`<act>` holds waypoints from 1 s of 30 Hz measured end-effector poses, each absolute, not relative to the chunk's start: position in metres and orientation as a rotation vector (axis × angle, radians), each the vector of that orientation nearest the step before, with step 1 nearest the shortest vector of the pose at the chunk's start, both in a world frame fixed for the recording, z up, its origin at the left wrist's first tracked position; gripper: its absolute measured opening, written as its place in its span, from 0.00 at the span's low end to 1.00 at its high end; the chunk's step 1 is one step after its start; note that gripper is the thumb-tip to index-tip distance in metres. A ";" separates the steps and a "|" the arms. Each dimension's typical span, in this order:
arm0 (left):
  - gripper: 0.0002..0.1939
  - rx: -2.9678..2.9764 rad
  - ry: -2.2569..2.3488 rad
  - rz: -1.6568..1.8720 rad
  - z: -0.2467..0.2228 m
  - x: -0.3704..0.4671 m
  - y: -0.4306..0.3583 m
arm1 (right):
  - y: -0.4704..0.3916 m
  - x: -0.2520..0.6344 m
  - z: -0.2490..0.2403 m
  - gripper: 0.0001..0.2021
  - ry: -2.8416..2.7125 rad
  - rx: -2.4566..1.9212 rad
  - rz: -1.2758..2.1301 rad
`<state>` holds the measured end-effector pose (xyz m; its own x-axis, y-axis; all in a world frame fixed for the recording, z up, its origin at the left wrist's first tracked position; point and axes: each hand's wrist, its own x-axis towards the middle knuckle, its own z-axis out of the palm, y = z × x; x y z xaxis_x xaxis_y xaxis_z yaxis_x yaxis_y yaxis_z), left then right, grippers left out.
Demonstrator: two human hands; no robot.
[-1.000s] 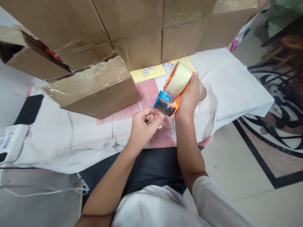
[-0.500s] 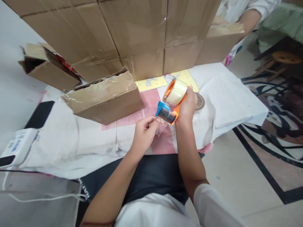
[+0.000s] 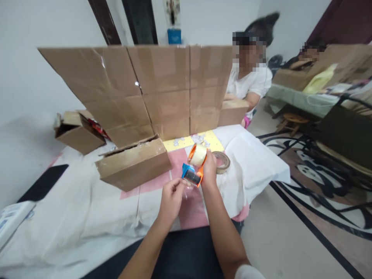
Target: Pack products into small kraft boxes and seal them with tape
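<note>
Right hand (image 3: 209, 169) grips orange tape dispenser (image 3: 194, 167) above the cloth (image 3: 87, 209); left hand (image 3: 171, 195) pinches the clear tape end (image 3: 186, 186) beneath it.

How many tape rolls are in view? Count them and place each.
2. One clear roll sits in the orange dispenser gripped by the right hand; a brown roll lies on the white cloth beside it. Boxes may hide others.
</note>
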<state>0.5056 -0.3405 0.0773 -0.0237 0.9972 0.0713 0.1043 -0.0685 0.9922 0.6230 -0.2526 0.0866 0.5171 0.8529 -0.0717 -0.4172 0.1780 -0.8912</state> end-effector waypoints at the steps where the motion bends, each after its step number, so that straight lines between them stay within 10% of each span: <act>1: 0.14 1.344 1.270 1.236 0.077 0.506 -0.341 | -0.254 0.623 0.088 0.16 -0.487 -1.015 0.963; 30: 0.17 1.376 1.235 1.280 0.065 0.508 -0.323 | -0.255 0.628 0.086 0.14 -0.537 -0.938 0.940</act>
<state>0.5079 -0.3226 0.0650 -0.0178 0.9902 0.1386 0.1035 -0.1360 0.9853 0.6276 -0.2546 0.0860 0.5076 0.8616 0.0006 -0.4387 0.2591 -0.8605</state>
